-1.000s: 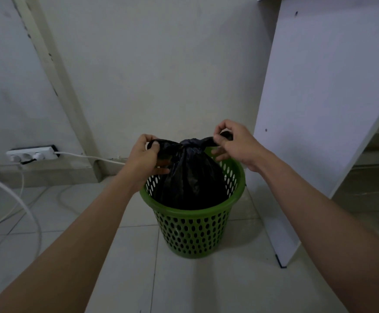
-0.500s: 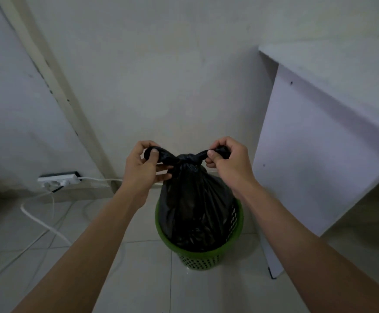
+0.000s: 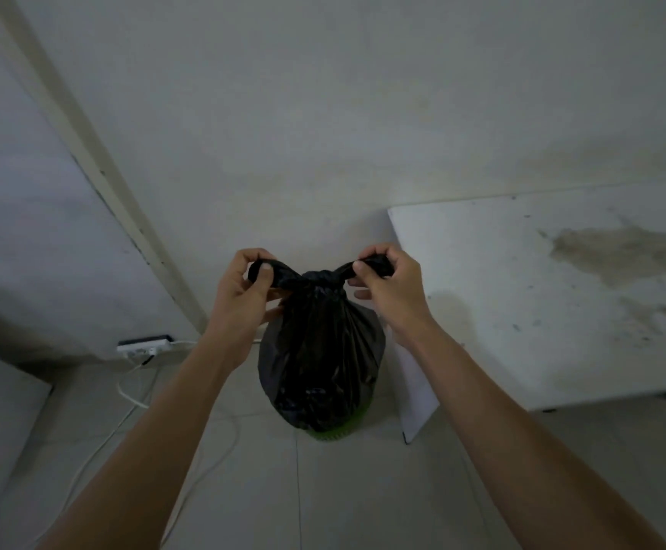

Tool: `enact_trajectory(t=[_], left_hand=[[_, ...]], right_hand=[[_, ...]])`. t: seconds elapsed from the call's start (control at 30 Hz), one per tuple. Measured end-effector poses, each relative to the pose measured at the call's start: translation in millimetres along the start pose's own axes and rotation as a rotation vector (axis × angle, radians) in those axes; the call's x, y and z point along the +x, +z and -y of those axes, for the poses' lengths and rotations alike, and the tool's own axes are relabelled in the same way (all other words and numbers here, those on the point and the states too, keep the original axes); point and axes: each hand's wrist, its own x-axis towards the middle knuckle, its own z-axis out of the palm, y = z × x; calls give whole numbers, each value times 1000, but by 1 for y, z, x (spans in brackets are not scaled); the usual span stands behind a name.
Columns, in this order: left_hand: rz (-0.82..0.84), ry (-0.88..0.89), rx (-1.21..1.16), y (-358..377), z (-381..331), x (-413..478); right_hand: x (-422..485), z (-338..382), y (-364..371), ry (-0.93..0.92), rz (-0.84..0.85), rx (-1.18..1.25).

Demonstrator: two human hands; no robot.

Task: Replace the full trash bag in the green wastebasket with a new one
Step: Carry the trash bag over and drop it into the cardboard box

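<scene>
A full black trash bag (image 3: 319,351), knotted at the top, hangs in the air at the centre of the head view. My left hand (image 3: 244,291) grips the knot's left ear and my right hand (image 3: 387,287) grips the right ear. Below the bag only a sliver of the green wastebasket (image 3: 333,432) shows on the tiled floor; the bag hides most of it.
A white desk (image 3: 541,303) with a stained top stands to the right, its side panel (image 3: 416,391) close to the basket. A white power strip (image 3: 143,345) lies by the wall at the left, with cables (image 3: 125,394) trailing across the floor.
Both hands have lifted the bag upward out of the basket; it sat inside before and now hangs above it. The view has risen, so the desk top is visible.
</scene>
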Motion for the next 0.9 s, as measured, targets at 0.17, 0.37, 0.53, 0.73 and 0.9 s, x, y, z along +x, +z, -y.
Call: enact_trajectory(t=[0.17,0.37,0.53,0.73,0.9], left_hand=[[59,62,-47,9,-96,-38],[303,85,-74,31,-137,-74],[482,-19,-145,63,-137,-99],[733,6,-19,124,-126,-128],[1000,120,185,204,-114,-175]], right_hand=[[-41,75,-13,39,18,152],[-101,90,-44,84,171,-37],[-146,101,-73,-13,17,-20],[-204,113,-145,31,-179,116],[-243,118,-217,26,-340,140]])
